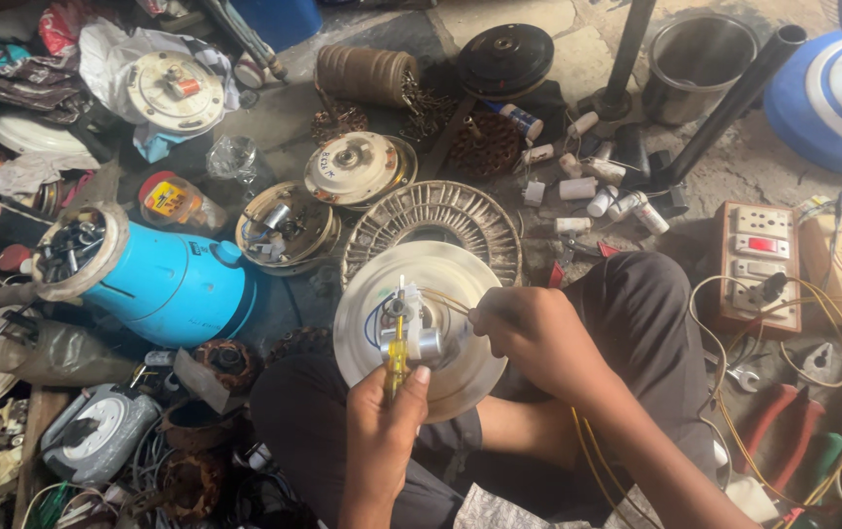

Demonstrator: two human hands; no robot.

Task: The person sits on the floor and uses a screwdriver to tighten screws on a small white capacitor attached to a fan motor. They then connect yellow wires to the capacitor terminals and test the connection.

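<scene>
A round cream fan motor housing rests on my lap, its hub and wires facing up. My left hand grips a yellow-handled screwdriver upright, its tip at the small terminal part in the hub. My right hand pinches thin yellow wires at the right side of the hub. More yellow wire trails down under my right forearm.
A ribbed metal rotor lies just beyond the housing. A blue cut container of bolts lies at left. Other motor covers, white capacitors, a switch board, red pliers and copper windings crowd the floor.
</scene>
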